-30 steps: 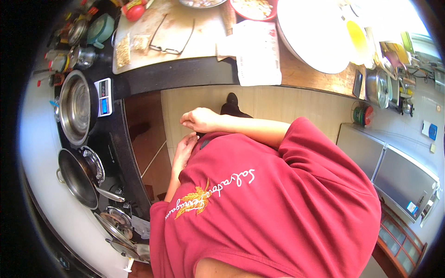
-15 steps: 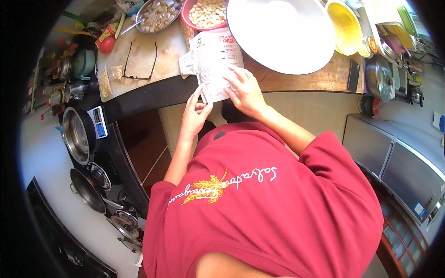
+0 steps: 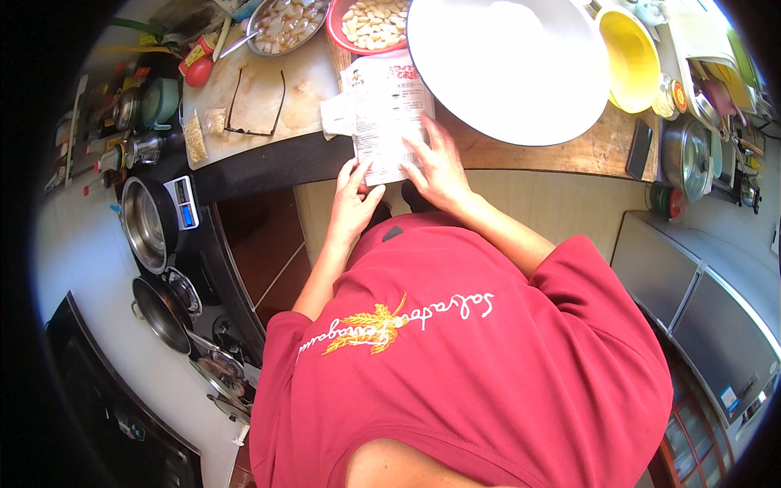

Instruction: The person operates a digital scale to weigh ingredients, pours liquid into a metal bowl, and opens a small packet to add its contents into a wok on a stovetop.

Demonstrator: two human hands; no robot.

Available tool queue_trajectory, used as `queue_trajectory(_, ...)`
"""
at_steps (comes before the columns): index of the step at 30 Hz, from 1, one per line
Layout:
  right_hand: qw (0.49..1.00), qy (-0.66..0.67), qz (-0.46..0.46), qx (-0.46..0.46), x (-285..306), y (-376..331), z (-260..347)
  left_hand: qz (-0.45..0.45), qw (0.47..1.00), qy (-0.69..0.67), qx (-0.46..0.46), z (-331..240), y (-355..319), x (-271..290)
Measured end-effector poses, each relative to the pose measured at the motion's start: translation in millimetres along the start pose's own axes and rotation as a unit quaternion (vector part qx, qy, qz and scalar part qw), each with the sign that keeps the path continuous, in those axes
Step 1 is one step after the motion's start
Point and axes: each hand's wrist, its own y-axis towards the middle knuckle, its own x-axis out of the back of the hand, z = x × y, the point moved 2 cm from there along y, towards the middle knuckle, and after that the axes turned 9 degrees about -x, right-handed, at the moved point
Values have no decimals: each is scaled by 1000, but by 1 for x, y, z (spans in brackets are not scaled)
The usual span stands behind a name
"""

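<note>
A white printed paper sheet (image 3: 389, 122) with red and black print lies over the near edge of the counter, its lower end overhanging. My left hand (image 3: 355, 203) pinches the lower left corner of it, thumb and fingertips together. On its right side rests my right hand (image 3: 439, 167), fingers spread and slightly blurred, some of them over the paper. Behind the sheet is a red bowl (image 3: 333, 32) of pale, bean-like pieces. To its left a small folded white paper or packet (image 3: 335, 115) touches the sheet's edge.
A large white basin (image 3: 504, 89) and a yellow bowl (image 3: 630, 61) stand to the right, near a dark phone (image 3: 639, 150). On the left cutting board (image 3: 305, 98) lie glasses (image 3: 259, 132) and small packets (image 3: 195, 138). A metal bowl (image 3: 289, 49), scale (image 3: 182, 202) and pans (image 3: 159, 313) are farther left.
The whole view has shifted slightly, so the counter sits lower and farther right. My right hand's fingers have moved a little along the sheet's right side. My left hand stays at its corner.
</note>
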Motion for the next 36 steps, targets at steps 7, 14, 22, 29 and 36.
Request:
queue_trajectory(7,1000,-10,11,-5,0,1,1,-12,999,-33,10,-2,-3,0)
queue_trajectory(14,999,-21,2,37,-6,-5,16,-137,984,-112,37,22,-1,19)
queue_trajectory(22,993,65,17,101,-10,-12,43,-114,949,286,-74,16,45,46)
queue_trajectory(29,990,95,31,98,-9,-15,45,-23,921,386,-46,21,83,56)
queue_trajectory(36,991,103,33,73,-5,-12,38,-15,929,366,-52,32,112,65)
